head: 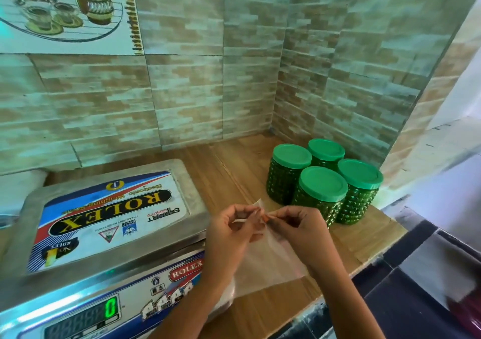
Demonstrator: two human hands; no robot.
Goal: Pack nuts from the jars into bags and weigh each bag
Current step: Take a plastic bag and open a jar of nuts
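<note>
A clear plastic bag [268, 263] hangs above the wooden counter [229, 172], held at its top edge by both hands. My left hand [229, 234] pinches the rim on the left and my right hand [299, 230] pinches it on the right, fingertips almost meeting. The bag looks empty. Several green studded jars [320, 200] with green lids shut stand in a cluster just behind my right hand. The steel weighing scale [109, 219] sits to the left, its pan bare and its green display [110, 307] reading 0.
Tiled walls close the counter at the back and right, with the jars in that corner. The counter's front edge runs just below the bag. Dark floor tiles [416, 273] and a maroon object [466, 310] lie low on the right.
</note>
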